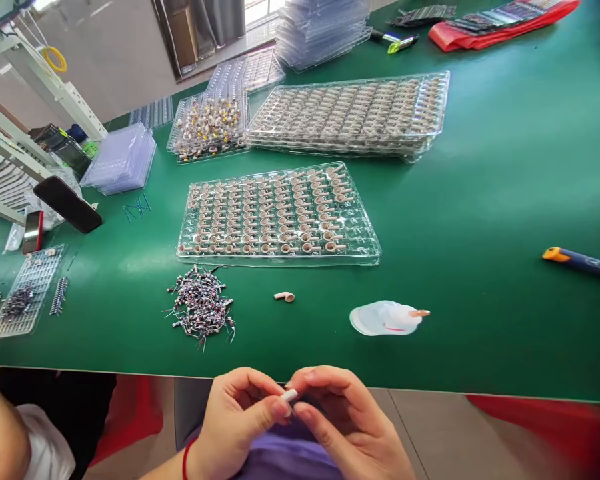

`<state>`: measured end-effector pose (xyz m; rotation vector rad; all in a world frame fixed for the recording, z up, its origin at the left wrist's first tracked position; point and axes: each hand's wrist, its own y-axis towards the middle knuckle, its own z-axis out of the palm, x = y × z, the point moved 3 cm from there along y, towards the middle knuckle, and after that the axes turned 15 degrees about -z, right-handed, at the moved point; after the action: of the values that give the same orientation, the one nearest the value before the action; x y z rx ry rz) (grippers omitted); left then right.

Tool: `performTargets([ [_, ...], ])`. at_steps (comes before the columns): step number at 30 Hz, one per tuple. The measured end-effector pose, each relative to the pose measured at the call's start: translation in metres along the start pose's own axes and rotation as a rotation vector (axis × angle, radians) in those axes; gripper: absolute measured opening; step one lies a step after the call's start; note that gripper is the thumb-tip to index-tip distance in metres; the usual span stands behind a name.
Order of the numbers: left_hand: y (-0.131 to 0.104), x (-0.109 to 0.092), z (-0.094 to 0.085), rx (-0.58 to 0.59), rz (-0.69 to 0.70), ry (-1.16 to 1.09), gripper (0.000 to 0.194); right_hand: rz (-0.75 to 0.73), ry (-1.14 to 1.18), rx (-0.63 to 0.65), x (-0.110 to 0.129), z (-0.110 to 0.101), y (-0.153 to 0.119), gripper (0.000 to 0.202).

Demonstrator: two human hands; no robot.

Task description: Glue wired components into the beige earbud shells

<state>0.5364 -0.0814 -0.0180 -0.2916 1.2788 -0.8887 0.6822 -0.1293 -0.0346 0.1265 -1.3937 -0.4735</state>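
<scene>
My left hand (240,417), with a red cord at its wrist, pinches a small white piece (289,395) between thumb and finger. Close against it, the fingertips of my right hand (343,417) are drawn together by the piece; what they grip is too small to make out. Both hands are in front of the table's near edge. Beyond them on the green table lie a single beige curved part (285,297), a pile of small wired components (203,303) to its left and a translucent bottle (387,318) to its right.
A clear tray of beige parts (265,213) lies mid-table, with stacked filled trays (350,117) behind. Phones (67,203) stand at left. A blue and orange tool (583,261) lies at right. Another person's arm (3,427) is at lower left.
</scene>
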Motion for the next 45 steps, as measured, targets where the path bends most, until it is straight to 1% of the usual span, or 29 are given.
performTargets([
  [2, 0.001, -0.024, -0.009, -0.090, 0.107, 0.206, 0.018, -0.079, -0.203, 0.007, -0.003, -0.011, 0.005, 0.017],
  [5, 0.011, -0.076, -0.033, -0.283, 0.356, 0.550, 0.013, -0.209, -0.540, 0.065, -0.010, -0.026, 0.019, 0.016],
  [6, 0.018, -0.095, -0.044, -0.346, 0.394, 0.611, 0.016, -0.242, -0.625, 0.107, -0.013, -0.029, 0.026, 0.017],
  [7, 0.027, -0.112, -0.055, -0.399, 0.399, 0.641, 0.019, -0.270, -0.692, 0.149, -0.017, -0.030, 0.033, 0.017],
  [9, 0.048, -0.142, -0.078, -0.431, 0.393, 0.654, 0.026, -0.318, -0.784, 0.205, -0.023, -0.030, 0.045, 0.019],
  [12, 0.081, -0.178, -0.105, -0.484, 0.382, 0.672, 0.030, -0.358, -0.861, 0.238, -0.031, -0.027, 0.059, 0.021],
  [14, 0.097, -0.194, -0.115, -0.514, 0.364, 0.695, 0.027, -0.377, -0.898, 0.240, -0.037, -0.025, 0.065, 0.023],
  [16, 0.107, -0.206, -0.120, -0.517, 0.338, 0.719, 0.023, -0.396, -0.931, 0.241, -0.040, -0.024, 0.069, 0.026],
  [18, 0.113, -0.213, -0.122, -0.499, 0.314, 0.733, 0.021, -0.408, -0.958, 0.252, -0.043, -0.023, 0.072, 0.028],
  [21, 0.118, -0.217, -0.124, -0.472, 0.291, 0.728, 0.025, -0.425, -0.987, 0.275, -0.045, -0.022, 0.075, 0.031],
  [25, 0.123, -0.214, -0.128, -0.447, 0.295, 0.704, 0.027, -0.431, -1.008, 0.277, -0.047, -0.021, 0.075, 0.032],
  [33, 0.130, -0.206, -0.130, -0.446, 0.376, 0.611, 0.021, -0.411, -0.981, 0.253, -0.047, -0.022, 0.075, 0.030],
  [40, 0.129, -0.205, -0.130, -0.454, 0.350, 0.563, 0.007, -0.363, -0.941, 0.255, -0.049, -0.023, 0.075, 0.028],
  [45, 0.128, -0.209, -0.133, -0.475, 0.319, 0.478, 0.010, -0.344, -0.936, 0.252, -0.051, -0.024, 0.074, 0.029],
])
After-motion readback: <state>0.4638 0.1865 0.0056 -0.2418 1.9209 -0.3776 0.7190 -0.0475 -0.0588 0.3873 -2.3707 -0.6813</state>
